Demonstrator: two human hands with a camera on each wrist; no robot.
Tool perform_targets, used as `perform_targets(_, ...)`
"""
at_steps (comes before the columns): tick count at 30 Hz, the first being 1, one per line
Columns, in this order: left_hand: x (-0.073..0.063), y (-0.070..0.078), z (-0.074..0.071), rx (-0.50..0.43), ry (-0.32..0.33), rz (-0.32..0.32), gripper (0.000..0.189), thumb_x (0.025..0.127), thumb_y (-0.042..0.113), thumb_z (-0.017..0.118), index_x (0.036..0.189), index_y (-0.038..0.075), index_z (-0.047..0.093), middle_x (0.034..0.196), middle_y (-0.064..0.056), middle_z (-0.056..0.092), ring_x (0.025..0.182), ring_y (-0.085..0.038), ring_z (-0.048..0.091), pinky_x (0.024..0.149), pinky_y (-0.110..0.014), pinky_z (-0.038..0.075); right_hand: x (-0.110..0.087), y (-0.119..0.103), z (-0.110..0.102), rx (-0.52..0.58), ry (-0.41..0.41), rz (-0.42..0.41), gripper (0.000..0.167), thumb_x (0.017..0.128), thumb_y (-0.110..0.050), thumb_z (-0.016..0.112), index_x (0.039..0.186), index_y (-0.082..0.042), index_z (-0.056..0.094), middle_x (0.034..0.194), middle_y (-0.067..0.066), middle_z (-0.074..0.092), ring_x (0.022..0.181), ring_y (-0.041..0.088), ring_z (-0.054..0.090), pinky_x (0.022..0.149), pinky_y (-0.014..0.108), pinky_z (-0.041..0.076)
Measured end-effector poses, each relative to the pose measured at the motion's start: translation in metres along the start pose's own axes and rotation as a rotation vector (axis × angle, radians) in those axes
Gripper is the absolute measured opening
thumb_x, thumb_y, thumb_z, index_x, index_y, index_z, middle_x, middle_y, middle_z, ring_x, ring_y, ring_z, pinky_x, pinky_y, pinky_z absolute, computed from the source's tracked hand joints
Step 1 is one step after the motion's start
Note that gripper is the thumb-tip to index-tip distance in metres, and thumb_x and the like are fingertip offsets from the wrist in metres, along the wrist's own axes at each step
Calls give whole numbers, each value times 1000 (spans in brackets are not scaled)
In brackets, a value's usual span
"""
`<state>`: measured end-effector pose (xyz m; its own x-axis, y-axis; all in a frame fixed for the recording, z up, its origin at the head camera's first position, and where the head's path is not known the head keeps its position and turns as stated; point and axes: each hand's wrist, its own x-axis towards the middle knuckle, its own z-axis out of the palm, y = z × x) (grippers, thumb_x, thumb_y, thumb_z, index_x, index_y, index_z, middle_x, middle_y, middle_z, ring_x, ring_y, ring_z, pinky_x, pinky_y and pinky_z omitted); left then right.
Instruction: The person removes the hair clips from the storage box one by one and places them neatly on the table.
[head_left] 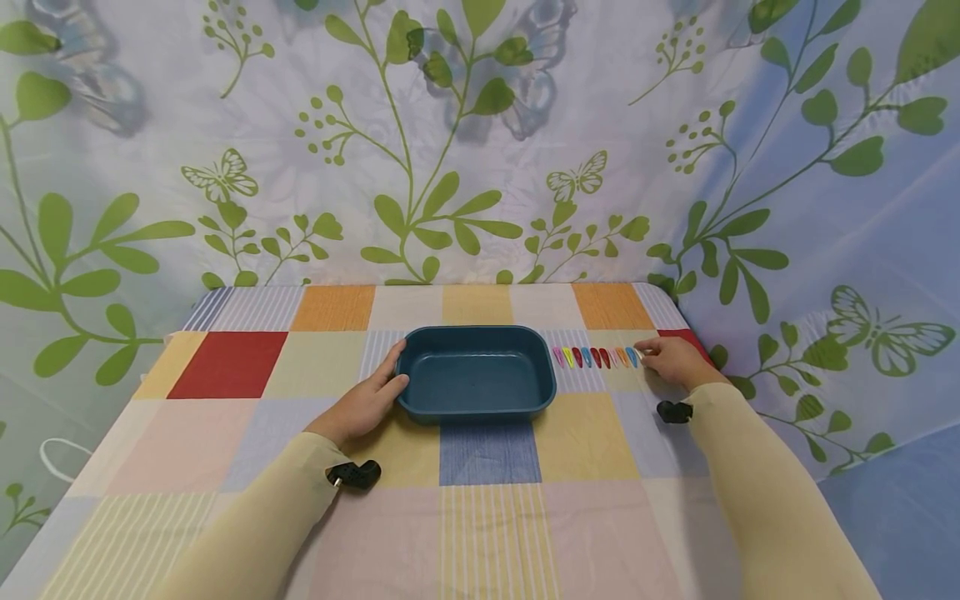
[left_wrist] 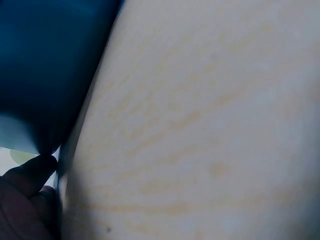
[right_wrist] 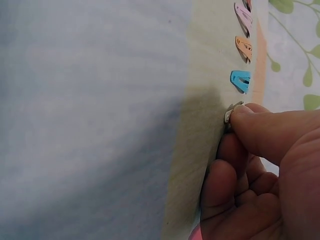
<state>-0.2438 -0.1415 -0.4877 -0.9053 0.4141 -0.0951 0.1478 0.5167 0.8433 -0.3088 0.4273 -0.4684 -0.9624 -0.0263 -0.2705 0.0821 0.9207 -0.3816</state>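
Observation:
A dark blue rectangular tub (head_left: 476, 375) stands on the table, with nothing visible inside. My left hand (head_left: 363, 402) rests against its left side, fingers extended along the outer wall; in the left wrist view, fingertips (left_wrist: 47, 162) touch the tub's edge. Right of the tub lies a row of several snap hair clips (head_left: 596, 357) in pink, yellow, red, blue and orange. At the row's right end, my right hand (head_left: 675, 362) pinches a whitish hair clip (right_wrist: 228, 116) between thumb and finger, close to the cloth. Beside it lies a blue clip (right_wrist: 240, 81); most of the whitish clip is hidden.
A patchwork-patterned cloth (head_left: 487, 533) covers the table. Behind and to the right hangs a curtain (head_left: 465, 142) with green leaves and butterflies. A white cord loop (head_left: 56, 458) shows at the left table edge. Each wrist carries a small black device.

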Motion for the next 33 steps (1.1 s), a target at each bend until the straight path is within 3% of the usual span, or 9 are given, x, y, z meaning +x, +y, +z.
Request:
perform_targets(8, 0, -1, -1, 6, -5, 3, 65, 116, 43, 33, 169, 40, -3, 179, -5, -1, 164, -38, 9, 129, -64, 16, 1, 0, 1, 3, -6, -1, 45, 104, -15, 60, 146, 1, 59, 137, 32, 64, 104, 33, 59, 81, 35, 51)
perform_targets(17, 0, 0, -1, 20, -7, 13, 66, 115, 45, 34, 169, 41, -4, 179, -4, 1, 163, -39, 13, 128, -64, 18, -1, 0, 3, -1, 18, -19, 45, 104, -15, 60, 146, 2, 59, 136, 33, 63, 113, 37, 63, 97, 50, 54)
perform_targets(33, 1, 0, 0, 35, 1, 5, 66, 115, 43, 35, 169, 41, -3, 179, -2, 1, 163, -38, 12, 129, -64, 16, 0, 2, 3, 8, 22, -18, 44, 105, -14, 59, 145, 2, 59, 135, 33, 64, 113, 38, 62, 101, 54, 53)
